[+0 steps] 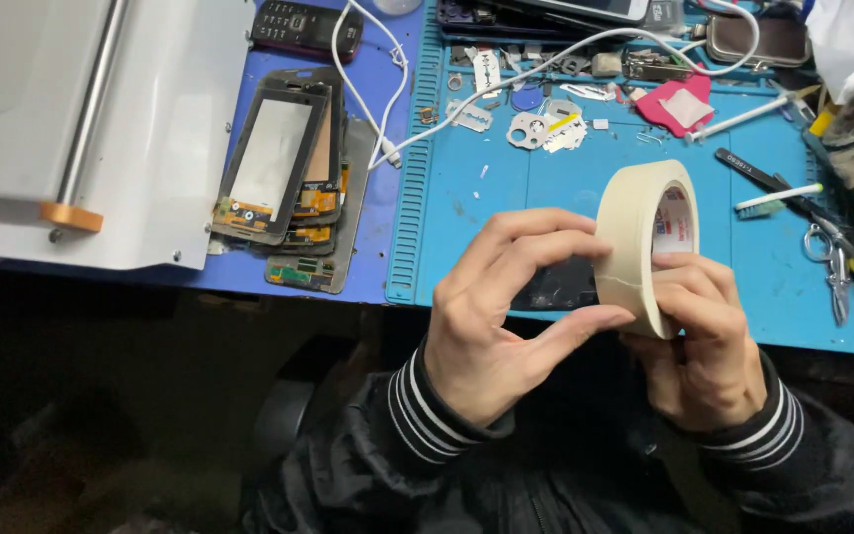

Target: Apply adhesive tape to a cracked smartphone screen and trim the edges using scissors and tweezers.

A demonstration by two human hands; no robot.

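Above the blue mat's point(467, 213) near edge we held a cream tape roll point(635, 237) — our right hand point(709, 346) gripped its rim, our left hand point(501, 316) pinched its outer surface with thumb and fingertips.

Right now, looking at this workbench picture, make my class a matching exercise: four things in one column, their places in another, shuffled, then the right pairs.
Things:
1. roll of masking tape
2. stack of phone frames
3. scissors
4. dark phone

Places:
A. far right edge of the blue mat
B. top, beside the white cable
C. held in both hands
D. left of the mat, by the white machine

Pairs: 1-C, 2-D, 3-A, 4-B
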